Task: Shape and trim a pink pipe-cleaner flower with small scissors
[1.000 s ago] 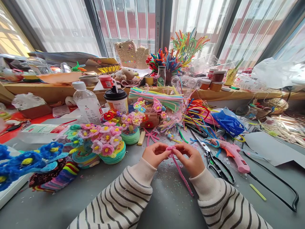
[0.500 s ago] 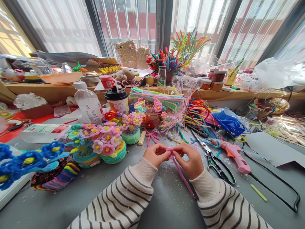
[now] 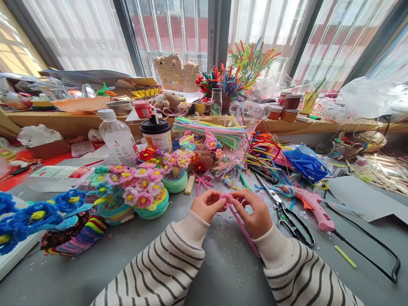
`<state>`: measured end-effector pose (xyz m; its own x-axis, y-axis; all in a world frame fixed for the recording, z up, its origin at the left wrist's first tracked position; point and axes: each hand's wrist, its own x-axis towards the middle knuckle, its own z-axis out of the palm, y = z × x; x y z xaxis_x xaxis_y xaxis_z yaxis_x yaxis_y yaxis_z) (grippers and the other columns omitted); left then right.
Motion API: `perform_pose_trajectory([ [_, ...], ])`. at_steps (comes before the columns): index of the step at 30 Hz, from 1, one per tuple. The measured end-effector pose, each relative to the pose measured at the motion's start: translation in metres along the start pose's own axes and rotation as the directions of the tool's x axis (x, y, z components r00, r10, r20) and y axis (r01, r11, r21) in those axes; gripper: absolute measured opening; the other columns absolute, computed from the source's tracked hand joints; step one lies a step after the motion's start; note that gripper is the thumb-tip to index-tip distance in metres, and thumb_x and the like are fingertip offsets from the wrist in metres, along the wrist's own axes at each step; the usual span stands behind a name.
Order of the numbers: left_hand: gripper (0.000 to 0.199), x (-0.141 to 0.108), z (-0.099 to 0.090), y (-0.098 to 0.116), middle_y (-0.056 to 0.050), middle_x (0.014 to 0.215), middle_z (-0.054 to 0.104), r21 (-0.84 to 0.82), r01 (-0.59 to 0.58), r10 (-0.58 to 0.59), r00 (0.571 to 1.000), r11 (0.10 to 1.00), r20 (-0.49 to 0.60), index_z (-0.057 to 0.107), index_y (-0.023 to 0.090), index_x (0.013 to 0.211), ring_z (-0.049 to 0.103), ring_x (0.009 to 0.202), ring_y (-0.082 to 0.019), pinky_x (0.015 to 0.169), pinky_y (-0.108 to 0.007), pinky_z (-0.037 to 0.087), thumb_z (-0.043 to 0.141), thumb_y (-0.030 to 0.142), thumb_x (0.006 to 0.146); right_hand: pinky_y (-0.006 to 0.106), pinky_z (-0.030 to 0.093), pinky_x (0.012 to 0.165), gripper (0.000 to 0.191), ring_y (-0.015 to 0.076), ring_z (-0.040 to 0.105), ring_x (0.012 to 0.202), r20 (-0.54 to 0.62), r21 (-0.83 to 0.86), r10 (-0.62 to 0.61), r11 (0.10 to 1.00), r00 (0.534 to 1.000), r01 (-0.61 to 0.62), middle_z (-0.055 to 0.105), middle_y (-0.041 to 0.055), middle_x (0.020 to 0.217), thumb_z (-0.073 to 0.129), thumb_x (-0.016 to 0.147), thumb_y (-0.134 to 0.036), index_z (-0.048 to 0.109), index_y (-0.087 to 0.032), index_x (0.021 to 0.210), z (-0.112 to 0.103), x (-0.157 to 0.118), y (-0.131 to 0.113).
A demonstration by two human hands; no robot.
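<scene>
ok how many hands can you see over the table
2: the left hand and, just right of it, the right hand, both pinching the pink pipe cleaner above the table. No others show.

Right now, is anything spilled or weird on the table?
Yes: tiny bits are scattered over the gray table around the right hand, looking like spilled glitter. A yellow-green stick also lies loose near the pink glue gun.

Our left sleeve [image 3: 154, 263] and right sleeve [image 3: 302, 267] are loose, pale cream, crossed by narrow dark grey stripes. Plain ribbed cuffs [image 3: 192, 229] in a similar cream close them off, leaving our left hand [image 3: 206, 207] and right hand [image 3: 257, 216] bare.
</scene>
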<state>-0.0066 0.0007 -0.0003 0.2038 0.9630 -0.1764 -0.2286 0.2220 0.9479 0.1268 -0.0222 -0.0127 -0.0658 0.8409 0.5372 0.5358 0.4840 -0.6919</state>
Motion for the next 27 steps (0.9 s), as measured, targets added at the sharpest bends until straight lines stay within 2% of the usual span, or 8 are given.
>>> perform_pose_trajectory([
  [4,0.026,0.0007,-0.0014,0.0028,-0.001,0.058,0.059,-0.079,0.051,-0.052,0.999,0.996,-0.004,0.058,0.011,0.062,0.055,0.056,-0.01,0.058,-0.025,0.047,0.069,0.024,0.041,0.023,0.043,0.053,0.021,0.0129,0.051,0.061,0.012,0.094,0.102,0.99,0.995,-0.102,0.056,0.0038,0.069,0.036,0.078,-0.024,0.055,-0.016,0.075,-0.0028,0.0013,0.0006],
  [8,0.025,-0.0001,-0.0008,0.0038,0.0,0.058,0.059,-0.061,0.031,-0.031,1.0,0.998,0.003,0.059,0.011,0.062,0.054,0.056,-0.01,0.058,-0.024,0.047,0.069,0.024,0.043,0.023,0.043,0.052,0.015,0.0128,0.051,0.06,0.054,0.083,0.087,0.992,0.995,-0.091,0.055,0.0027,0.066,0.043,0.075,-0.026,0.054,-0.016,0.071,-0.002,-0.0006,0.0001],
  [13,0.024,-0.0013,0.0003,0.0038,-0.001,0.056,0.059,-0.001,0.026,-0.026,0.999,1.0,0.022,0.06,0.011,0.061,0.055,0.054,-0.01,0.056,-0.022,0.046,0.069,0.024,0.042,0.022,0.043,0.049,0.011,0.0116,0.051,0.056,0.041,0.052,0.078,0.995,0.996,-0.08,0.055,0.0021,0.065,0.047,0.072,-0.025,0.054,-0.017,0.071,0.0003,-0.0016,-0.0004],
  [20,0.022,-0.002,-0.0008,0.0017,-0.002,0.051,0.059,0.09,-0.011,0.011,1.0,0.996,0.003,0.059,0.011,0.059,0.055,0.05,-0.011,0.052,-0.023,0.045,0.068,0.026,0.045,0.024,0.039,0.049,0.013,0.0115,0.045,0.052,0.056,-0.09,0.018,0.996,0.998,-0.013,0.05,0.0004,0.057,0.045,0.073,-0.023,0.05,-0.017,0.063,-0.0005,-0.0028,-0.004],
  [27,0.021,-0.0021,0.0004,0.0001,-0.001,0.049,0.058,0.092,-0.015,0.016,1.0,0.996,-0.011,0.057,0.011,0.056,0.054,0.048,-0.01,0.051,-0.023,0.045,0.067,0.025,0.045,0.027,0.038,0.057,0.011,0.0153,0.046,0.062,0.075,-0.264,-0.116,0.956,0.99,0.132,0.05,0.0029,0.061,0.043,0.074,-0.019,0.05,-0.017,0.065,0.0002,-0.006,-0.0019],
])
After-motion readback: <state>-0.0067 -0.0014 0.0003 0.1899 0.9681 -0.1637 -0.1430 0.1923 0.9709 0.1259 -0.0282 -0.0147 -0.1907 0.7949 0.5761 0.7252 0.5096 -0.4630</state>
